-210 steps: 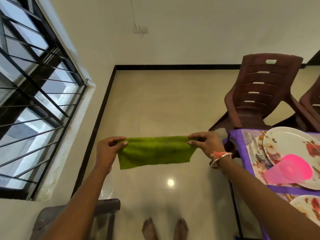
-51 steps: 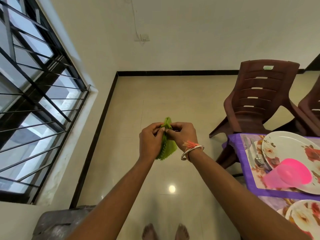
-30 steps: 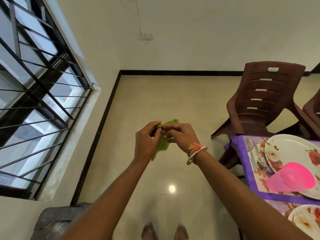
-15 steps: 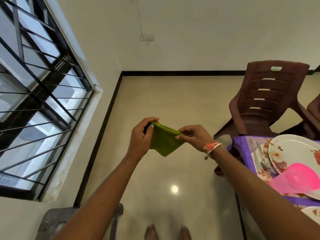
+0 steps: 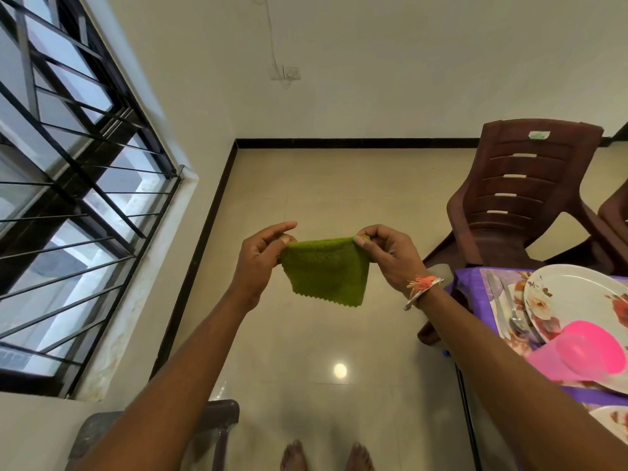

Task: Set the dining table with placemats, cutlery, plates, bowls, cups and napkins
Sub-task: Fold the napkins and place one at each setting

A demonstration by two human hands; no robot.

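A small green napkin (image 5: 325,271), folded to a square with a zigzag lower edge, hangs in the air over the floor. My left hand (image 5: 260,261) pinches its top left corner and my right hand (image 5: 387,258) pinches its top right corner. At the right edge lies the dining table with a purple floral placemat (image 5: 475,283). On it rest a knife and spoon (image 5: 506,311), a white flowered plate (image 5: 574,294) and a pink cup (image 5: 584,355) lying on the plate. A second plate (image 5: 611,419) shows at the lower right.
A brown plastic chair (image 5: 520,198) stands beyond the table, another chair's edge (image 5: 616,212) at far right. A barred window (image 5: 68,185) fills the left wall. A dark stool (image 5: 217,423) stands below my left arm. My bare feet (image 5: 326,457) are on the tiled floor.
The long napkin was brought together between both hands and folded. My hands have now drawn apart a little, stretching the smaller folded square flat between them.
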